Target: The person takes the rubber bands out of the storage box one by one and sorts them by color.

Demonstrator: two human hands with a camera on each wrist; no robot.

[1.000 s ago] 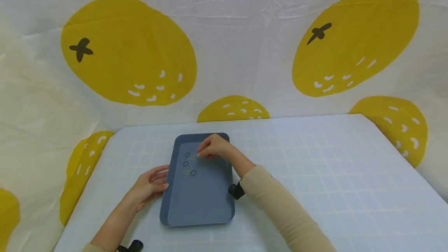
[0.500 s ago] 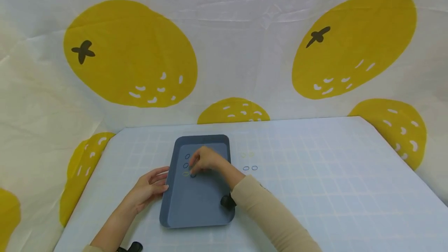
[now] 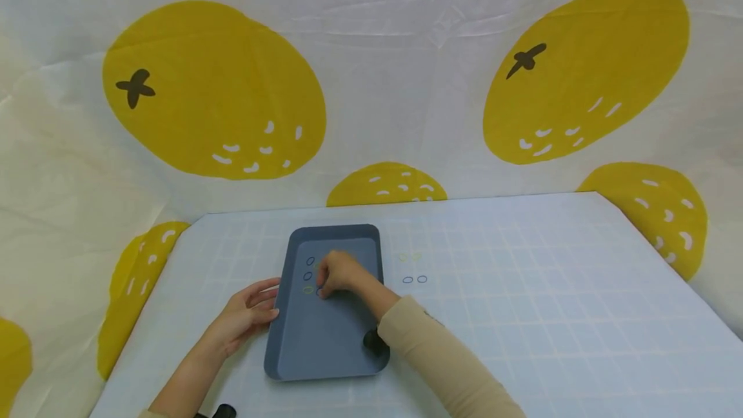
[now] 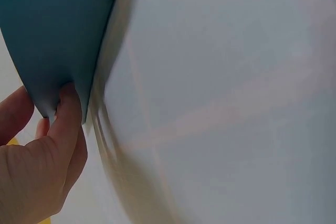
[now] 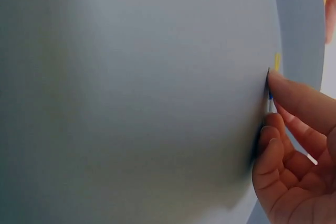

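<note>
A blue-grey tray lies on the table with small thin rings inside it. My left hand holds the tray's left rim, thumb and fingers at its edge; the left wrist view shows them on the outer wall. Over the tray my right hand pinches a dark blue ring at the tray floor, mostly hidden by the fingers. Beside it lies a yellow ring. Farther up are two dark blue rings, one upper ring and one lower ring. Another yellow ring is mostly hidden behind the right hand.
On the table right of the tray lie two dark blue rings, a left one and a right one. Behind them are two pale yellow rings. A white curtain with yellow fruit shapes hangs past the table's back edge.
My right hand has moved down and left from the tray's upper part to the dark blue ring lower down. Rings right of the tray have come into view. The left hand stays at the rim.
</note>
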